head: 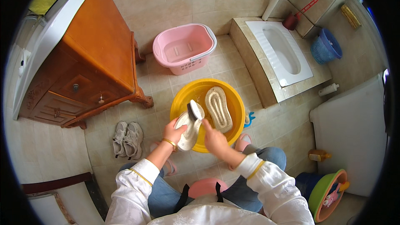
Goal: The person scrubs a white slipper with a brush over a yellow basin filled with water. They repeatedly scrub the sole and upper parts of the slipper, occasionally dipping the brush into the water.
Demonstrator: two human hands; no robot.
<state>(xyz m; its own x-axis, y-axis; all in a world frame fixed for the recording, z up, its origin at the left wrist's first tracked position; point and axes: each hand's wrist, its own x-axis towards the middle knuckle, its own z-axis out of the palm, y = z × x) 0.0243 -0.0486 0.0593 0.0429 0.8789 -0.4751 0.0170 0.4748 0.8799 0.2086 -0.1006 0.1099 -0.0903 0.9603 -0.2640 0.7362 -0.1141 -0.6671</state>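
Note:
My left hand (pixel 175 132) grips a cream, textured insole (pixel 187 138) by its edge, over the near left side of a yellow plastic basin (pixel 238 106). In my right hand (pixel 215 139) is a scrubbing brush (pixel 195 110) with a white back and dark bristles. The brush's head lies against the upper part of that insole; my fingers hide some of its handle. A second insole (pixel 218 109), with oval ridges, leans inside the basin's right side. A little water appears to lie in the basin.
A pink tub (pixel 184 65) stands beyond the basin, left of the raised squat toilet (pixel 281 48). To the left are a wooden cabinet (pixel 100 53) and grey-beige sneakers (pixel 132 140). A blue object (pixel 250 119) lies right of the basin. Nested basins (pixel 318 198) stand lower right.

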